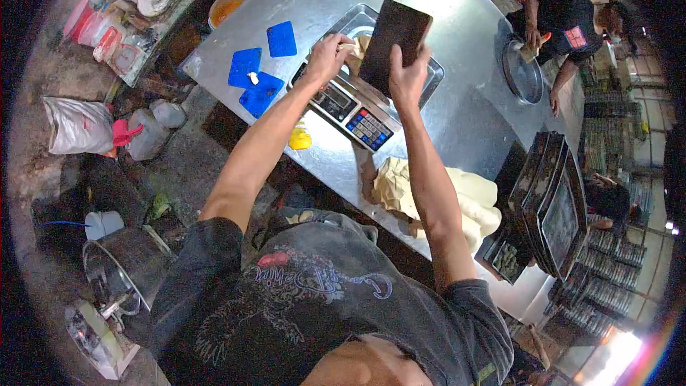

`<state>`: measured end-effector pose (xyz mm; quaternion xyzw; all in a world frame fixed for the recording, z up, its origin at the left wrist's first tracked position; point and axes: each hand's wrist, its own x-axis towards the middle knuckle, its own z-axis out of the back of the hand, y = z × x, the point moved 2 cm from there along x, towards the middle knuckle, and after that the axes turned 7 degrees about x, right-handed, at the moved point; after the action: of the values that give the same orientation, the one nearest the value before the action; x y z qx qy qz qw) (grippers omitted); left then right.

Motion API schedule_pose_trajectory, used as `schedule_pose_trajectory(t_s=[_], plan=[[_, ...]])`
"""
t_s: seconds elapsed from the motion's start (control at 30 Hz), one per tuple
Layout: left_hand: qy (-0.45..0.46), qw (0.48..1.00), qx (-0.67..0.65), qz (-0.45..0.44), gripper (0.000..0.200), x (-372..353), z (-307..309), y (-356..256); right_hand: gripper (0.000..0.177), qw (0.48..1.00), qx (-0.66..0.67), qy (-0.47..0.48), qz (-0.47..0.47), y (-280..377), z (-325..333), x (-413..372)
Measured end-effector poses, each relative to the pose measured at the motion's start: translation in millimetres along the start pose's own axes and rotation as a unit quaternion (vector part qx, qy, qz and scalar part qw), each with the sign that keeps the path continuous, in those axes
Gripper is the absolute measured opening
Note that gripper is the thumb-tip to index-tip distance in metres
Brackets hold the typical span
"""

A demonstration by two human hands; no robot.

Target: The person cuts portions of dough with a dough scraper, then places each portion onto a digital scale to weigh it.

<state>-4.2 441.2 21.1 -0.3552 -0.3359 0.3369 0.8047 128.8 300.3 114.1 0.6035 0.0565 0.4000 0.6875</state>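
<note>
One dark tin (394, 39) is gripped by the right hand (409, 77); dough (357, 53) on the scale (350, 111) is pinched by the left hand (327, 57)

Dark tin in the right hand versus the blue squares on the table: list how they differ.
The dark tin is near-black; the blue squares are bright blue. The right hand holds the tin tilted over the scale; the squares lie flat on the metal table, untouched. The tin looks larger than any one square. Both are four-cornered.
</note>
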Motion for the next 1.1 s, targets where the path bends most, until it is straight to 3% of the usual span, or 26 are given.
schedule_pose_trajectory(t_s=[0.17,0.23,0.27,0.3,0.33,0.4,0.47,0.57,0.67,0.73,0.83,0.97,1.07,1.1], plan=[[-0.042,0.998,-0.022,-0.037,0.021,-1.0,11.0,-3.5,0.047,0.994,-0.075,0.078,-0.012,-20.1,-41.4,20.2],[-0.064,0.995,-0.071,-0.017,0.023,-4.4,9.9,-12.0,0.047,0.971,-0.08,0.198,-0.106,-16.6,-34.6,12.6],[-0.117,0.988,-0.101,-0.016,0.027,-1.2,10.7,-22.0,0.048,0.951,-0.083,0.253,-0.155,-16.5,-27.1,5.5],[-0.158,0.978,-0.138,-0.001,0.027,9.1,12.0,-26.1,0.054,0.954,-0.081,0.286,-0.048,-46.2,-25.4,-9.3],[-0.213,0.96,-0.178,-0.044,0.029,23.7,13.6,-29.7,0.06,0.925,-0.108,0.355,-0.08,-36.7,-16.3,-25.4],[-0.236,0.937,-0.251,-0.056,0.031,36.1,37.7,-66.2,0.059,0.914,-0.084,0.328,-0.224,-13.3,12.4,-67.2],[-0.2,0.928,-0.302,-0.089,0.035,23.0,53.0,-93.6,0.054,0.946,0.12,0.219,-0.207,-11.0,56.6,-103.3],[-0.158,0.939,-0.288,-0.102,0.029,-55.9,29.0,-144.4,0.049,0.964,0.041,0.083,-0.248,-13.8,162.1,-139.2],[-0.108,0.966,-0.112,-0.207,0.031,-158.6,-40.4,-174.5,0.048,0.964,-0.035,-0.041,-0.259,-62.2,283.8,-180.5],[0.101,0.973,-0.095,-0.184,0.038,-229.6,-107.3,-165.9,0.052,0.974,-0.031,-0.124,-0.189,-53.7,330.7,-197.1],[0.127,0.976,0.027,-0.174,0.054,-302.2,-158.6,-146.5,0.061,0.939,-0.205,-0.104,-0.255,-45.4,381.6,-215.2],[0.182,0.973,0.091,-0.109,0.055,-292.8,-164.2,-155.2,0.058,0.926,-0.254,-0.077,-0.27,-82.8,402.5,-247.3],[0.171,0.981,0.045,-0.082,0.056,-287.3,-162.8,-158.1,0.061,0.925,-0.299,-0.028,-0.232,-108.2,418.0,-256.3],[0.177,0.981,0.03,-0.071,0.062,-284.6,-158.3,-163.5,0.064,0.869,-0.462,-0.025,-0.177,-103.0,413.0,-259.3]])
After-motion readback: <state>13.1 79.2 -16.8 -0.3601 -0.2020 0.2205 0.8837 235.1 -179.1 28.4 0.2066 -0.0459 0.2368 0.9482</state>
